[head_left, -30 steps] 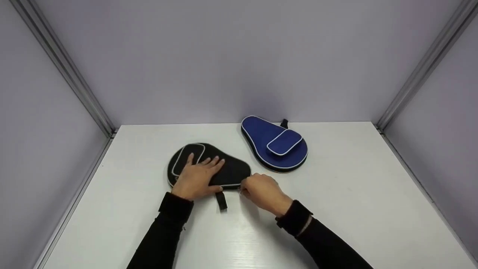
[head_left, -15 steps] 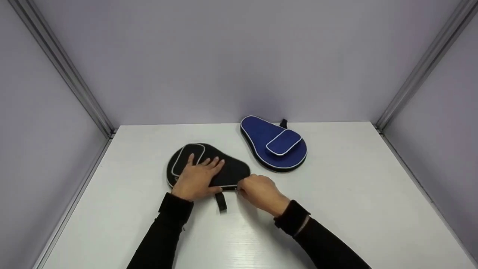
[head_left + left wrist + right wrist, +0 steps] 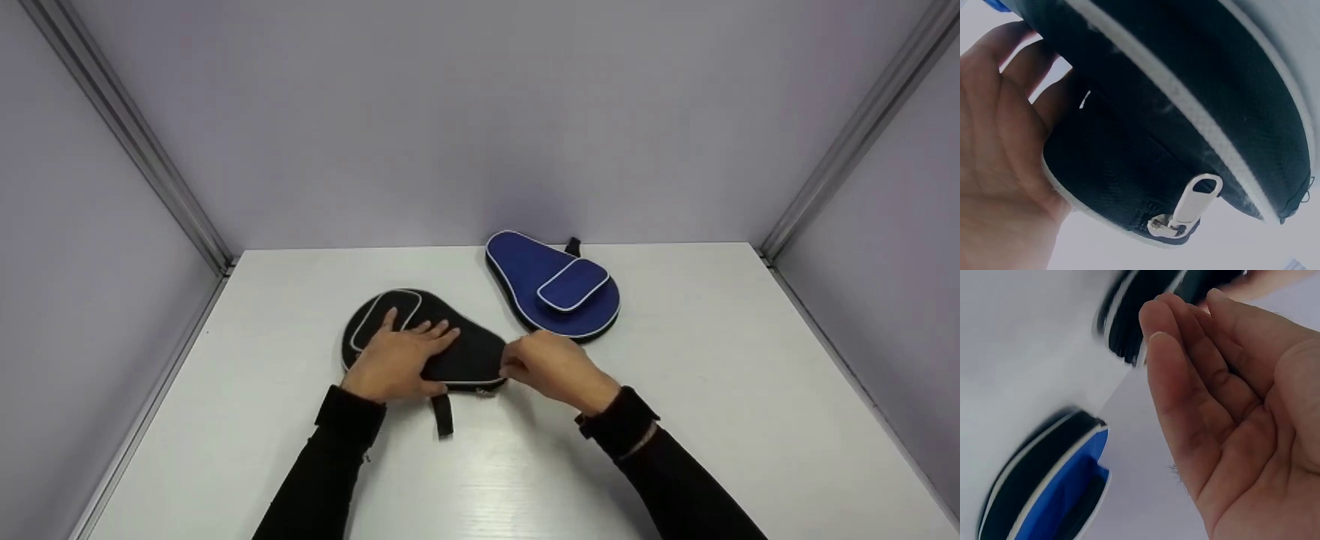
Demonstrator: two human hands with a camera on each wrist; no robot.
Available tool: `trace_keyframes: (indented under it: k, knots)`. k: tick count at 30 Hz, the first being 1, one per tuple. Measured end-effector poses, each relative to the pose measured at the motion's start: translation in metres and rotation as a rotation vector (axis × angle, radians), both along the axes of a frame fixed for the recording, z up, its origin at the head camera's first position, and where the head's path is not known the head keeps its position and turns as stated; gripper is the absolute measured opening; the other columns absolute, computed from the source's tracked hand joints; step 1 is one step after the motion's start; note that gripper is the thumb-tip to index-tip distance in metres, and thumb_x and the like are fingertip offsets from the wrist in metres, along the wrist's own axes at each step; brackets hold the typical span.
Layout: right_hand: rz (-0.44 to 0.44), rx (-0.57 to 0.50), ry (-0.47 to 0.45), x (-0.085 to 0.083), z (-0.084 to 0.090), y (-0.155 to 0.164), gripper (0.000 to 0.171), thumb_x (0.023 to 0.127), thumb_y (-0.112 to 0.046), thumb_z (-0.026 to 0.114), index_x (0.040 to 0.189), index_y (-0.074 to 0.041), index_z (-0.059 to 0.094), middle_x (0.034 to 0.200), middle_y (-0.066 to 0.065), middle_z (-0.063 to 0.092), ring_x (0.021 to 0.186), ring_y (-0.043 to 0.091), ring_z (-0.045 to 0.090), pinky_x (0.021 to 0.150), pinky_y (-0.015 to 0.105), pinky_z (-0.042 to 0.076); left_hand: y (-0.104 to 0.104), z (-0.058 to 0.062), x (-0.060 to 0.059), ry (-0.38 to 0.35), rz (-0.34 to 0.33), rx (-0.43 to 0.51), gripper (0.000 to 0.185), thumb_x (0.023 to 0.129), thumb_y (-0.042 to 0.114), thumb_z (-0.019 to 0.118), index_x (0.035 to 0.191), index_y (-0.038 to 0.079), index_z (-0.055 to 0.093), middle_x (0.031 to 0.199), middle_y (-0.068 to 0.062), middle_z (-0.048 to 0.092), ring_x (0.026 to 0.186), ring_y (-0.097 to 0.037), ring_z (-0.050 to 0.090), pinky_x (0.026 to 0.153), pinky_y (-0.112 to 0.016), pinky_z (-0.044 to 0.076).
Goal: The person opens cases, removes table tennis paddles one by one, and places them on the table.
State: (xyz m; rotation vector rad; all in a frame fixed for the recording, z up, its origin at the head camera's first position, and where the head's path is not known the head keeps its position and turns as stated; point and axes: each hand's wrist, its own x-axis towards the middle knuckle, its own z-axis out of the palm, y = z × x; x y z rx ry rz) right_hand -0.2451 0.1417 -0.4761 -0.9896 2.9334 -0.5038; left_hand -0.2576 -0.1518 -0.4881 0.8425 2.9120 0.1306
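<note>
Black paddle-shaped fabric case with white piping point(image 3: 466, 350) lies flat on the white tabletop point(image 3: 697, 360), long axis roughly 9:30 to 3:30 in head view, narrow end at 3:30. Left hand point(image 3: 397, 364) spread on top, fingers straight, gripping nothing. Right hand point(image 3: 553, 365) at the narrow end, case at its 9 o'clock; fingers bent, thumb close, can't tell if they pinch the edge. Silver metal zip pull point(image 3: 486, 392) at right hand's 8 o'clock, right nearer than left. Blue paddle-shaped fabric case point(image 3: 551, 289) at its 12.

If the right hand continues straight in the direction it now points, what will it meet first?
Probably the narrow end of the black case; whether the right hand touches it is unclear.
</note>
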Motion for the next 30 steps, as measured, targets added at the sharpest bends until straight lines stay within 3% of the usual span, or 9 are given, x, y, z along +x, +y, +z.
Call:
trace_keyframes:
  k: [7,15,23,30]
  knots:
    - [-0.002,0.008,0.054,-0.004,-0.001,0.018,0.008,0.108,-0.020,0.086,0.105,-0.014,0.090,0.090,-0.002,0.083,0.081,0.015,0.076,0.069,0.036,0.063,-0.003,-0.003,-0.001,0.000,-0.071,0.001,0.093,0.100,0.053,0.090,0.180,0.024,0.050,0.186,-0.003,0.049,0.174,-0.034,0.050,0.147,-0.079,0.015]
    - [0.050,0.079,0.114,-0.009,-0.011,0.033,0.014,0.107,-0.020,0.087,0.119,-0.014,0.089,0.117,0.002,0.090,0.107,0.026,0.088,0.086,0.050,0.073,-0.002,-0.010,-0.006,0.003,-0.208,0.003,0.096,0.099,0.057,0.089,0.181,0.027,0.048,0.188,0.001,0.047,0.175,-0.029,0.050,0.149,-0.078,0.011]
    - [0.097,0.104,0.151,-0.016,-0.022,0.046,0.018,0.110,-0.024,0.084,0.124,-0.014,0.089,0.118,0.002,0.089,0.106,0.024,0.088,0.086,0.048,0.074,0.003,-0.003,-0.003,-0.016,-0.337,-0.060,0.099,0.098,0.055,0.091,0.183,0.031,0.045,0.188,0.006,0.045,0.177,-0.023,0.045,0.150,-0.074,0.013]
    - [0.140,0.100,0.131,-0.020,-0.028,0.058,0.021,0.108,-0.017,0.085,0.128,-0.012,0.088,0.121,0.002,0.089,0.111,0.023,0.088,0.093,0.045,0.074,0.000,0.001,-0.004,-0.034,-0.441,-0.089,0.101,0.097,0.056,0.093,0.183,0.035,0.044,0.189,0.008,0.043,0.177,-0.020,0.044,0.151,-0.070,0.010]
